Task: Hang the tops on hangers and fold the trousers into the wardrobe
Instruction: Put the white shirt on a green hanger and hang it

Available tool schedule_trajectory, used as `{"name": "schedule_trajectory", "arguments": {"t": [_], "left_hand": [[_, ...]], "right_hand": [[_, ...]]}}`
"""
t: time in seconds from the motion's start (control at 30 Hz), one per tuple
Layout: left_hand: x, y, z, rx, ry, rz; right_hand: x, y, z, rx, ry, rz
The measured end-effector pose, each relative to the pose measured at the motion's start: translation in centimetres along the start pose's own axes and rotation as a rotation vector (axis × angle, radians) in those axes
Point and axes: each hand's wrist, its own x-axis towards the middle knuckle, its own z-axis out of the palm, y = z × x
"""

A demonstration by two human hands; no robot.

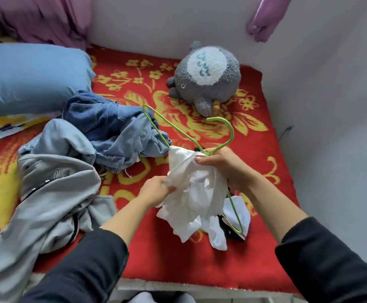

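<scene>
We lose the middle of the hanger [191,138] behind the top [198,189] and the right hand [224,165], whose fingers past the thumb sink into cloth. A dark garment [228,230] shows only scraps beneath. The pillow [25,77] and hoodie [53,193] run off the left edge; the hoodie's logo is unreadable.

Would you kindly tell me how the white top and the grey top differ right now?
The white top is held up by the left hand and right hand; the grey top lies untouched on the red blanket. The white top is bunched around the green hanger; the grey top has no hanger. The white top looks thinner and smaller than the grey top. Both are crumpled.
</scene>
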Motion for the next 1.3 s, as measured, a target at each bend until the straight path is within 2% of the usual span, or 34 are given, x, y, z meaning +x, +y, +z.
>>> {"name": "schedule_trajectory", "arguments": {"t": [0.07,0.13,0.23,0.33,0.47,0.57,0.7,0.73,0.8,0.87,0.97,1.07,1.17,1.3], "left_hand": [[0.1,0.9,-1.5,-0.045,0.009,0.007],[0.5,2.2,-4.3,-0.064,0.112,0.030],[1.2,4.9,-10.1,-0.231,0.280,0.052],[0.9,9.0,-16.1,-0.477,0.342,0.185],[-0.9,14.2,-21.3,-0.475,0.481,0.379],[-3.4,17.4,-24.7,-0.390,0.380,0.535],[-6.2,19.4,-30.1,-0.087,0.091,0.512],[-6.5,19.5,-31.1,-0.042,0.105,0.481],[-6.2,19.3,-32.3,0.016,0.292,0.414],[-5.6,18.5,-32.1,-0.055,0.431,0.384],[-4.8,17.8,-30.7,-0.228,0.469,0.377],[-3.9,17.9,-29.4,-0.319,0.503,0.295],[-3.0,17.8,-28.4,-0.268,0.460,0.200],[-1.4,16.8,-27.5,-0.108,0.511,0.096]], "right_hand": [[-0.7,-2.8,-1.7,-0.020,0.051,-0.049],[-1.4,-5.6,-3.7,-0.049,0.034,-0.106],[-2.2,-8.7,-6.0,-0.313,0.031,-0.101],[-2.3,-10.7,-7.2,-0.675,0.230,-0.094],[-2.3,-13.9,-7.4,-0.801,0.492,-0.185],[-3.0,-17.2,-8.3,-0.656,0.624,-0.301],[-4.4,-21.2,-9.4,-0.442,0.762,-0.480],[-4.4,-21.6,-9.6,-0.441,0.769,-0.508],[-4.1,-21.5,-9.7,-0.495,0.795,-0.515],[-3.3,-20.7,-10.0,-0.489,0.804,-0.504],[-2.3,-19.2,-10.1,-0.446,0.756,-0.485],[-1.8,-17.6,-9.4,-0.348,0.610,-0.456],[-1.5,-16.2,-8.9,-0.166,0.461,-0.447],[-1.6,-13.7,-9.0,-0.039,0.417,-0.487]]}}
